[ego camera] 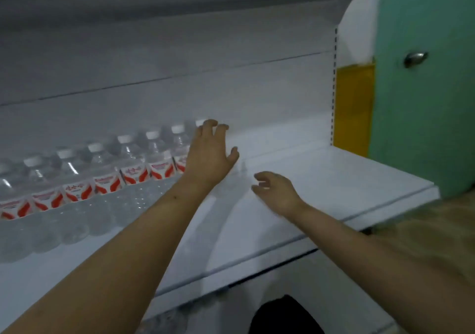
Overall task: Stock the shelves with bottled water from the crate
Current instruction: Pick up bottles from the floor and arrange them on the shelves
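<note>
White metal shelving fills most of the view, its back panel [180,97] pale and crossed by a thin dark seam. To the right stands a green wall [424,102] with a small metal knob [415,59], and beside the slotted shelf upright [334,84] runs a yellow strip [354,107]. Across the middle lies the white shelf [321,179], bare on its right half. Along its left half a row of water bottles [84,179] stands upright at the back, each clear plastic with a white cap and a white label marked with red swirls; the print is too blurred to read. At the row's right end the left hand [208,153] curls its fingers loosely at the last bottle, though whether it grips it cannot be told. Just beside it, lower, the right hand [276,189] hovers over bare shelf, fingers loosely bent, holding nothing.
</note>
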